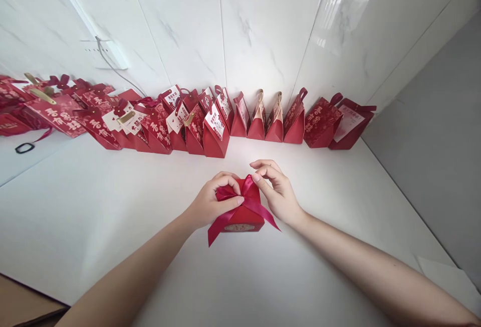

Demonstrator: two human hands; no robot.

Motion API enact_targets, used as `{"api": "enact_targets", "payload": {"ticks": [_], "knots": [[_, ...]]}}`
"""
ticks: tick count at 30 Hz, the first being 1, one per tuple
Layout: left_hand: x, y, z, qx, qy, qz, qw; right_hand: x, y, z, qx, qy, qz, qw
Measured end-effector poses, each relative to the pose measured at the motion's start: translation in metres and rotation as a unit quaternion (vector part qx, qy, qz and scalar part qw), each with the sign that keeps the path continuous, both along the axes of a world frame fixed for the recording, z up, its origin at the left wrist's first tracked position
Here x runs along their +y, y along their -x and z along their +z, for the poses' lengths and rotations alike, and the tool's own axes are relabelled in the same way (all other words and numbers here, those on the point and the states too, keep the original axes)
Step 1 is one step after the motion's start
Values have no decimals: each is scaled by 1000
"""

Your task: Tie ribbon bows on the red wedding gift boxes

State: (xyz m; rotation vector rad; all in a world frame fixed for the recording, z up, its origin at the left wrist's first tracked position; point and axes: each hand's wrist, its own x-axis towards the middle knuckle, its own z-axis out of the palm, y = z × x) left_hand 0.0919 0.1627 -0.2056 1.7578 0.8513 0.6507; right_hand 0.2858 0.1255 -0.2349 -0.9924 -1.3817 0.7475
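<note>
A small red gift box [240, 216] stands on the white table [112, 216] in front of me, tied with a red satin ribbon [248, 191] whose tails hang down both sides. My left hand [212, 201] is curled round the box's left top, thumb pressed on the ribbon's left loop. My right hand [276, 189] pinches the bow's right side with its fingertips. Both hands touch the bow at the box's top.
Several finished red gift boxes [216, 129] with ribbons and tags stand in a row along the tiled wall [244, 31]. More lie piled at the far left [56, 109]. A black loop [24, 148] lies at the left. A wall socket with a cable [108, 56] is above.
</note>
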Motion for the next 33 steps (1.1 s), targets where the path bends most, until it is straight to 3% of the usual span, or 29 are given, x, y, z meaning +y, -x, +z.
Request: {"api": "enact_targets", "payload": {"ticks": [3,15,21,33], "knots": [[-1,-2,-1,-10,11,-25,1000,2,-1,-4,-2,16,-1,1000],[-2,-2,-3,-1,22,-3,1000,-2,1,-5,-11,25,57,998],[-1,0,-3,7,32,-5,999,3,-13,-3,-65,-41,154,985],[3,1,3,48,-30,-59,997,3,-4,0,-36,0,142,989]]}}
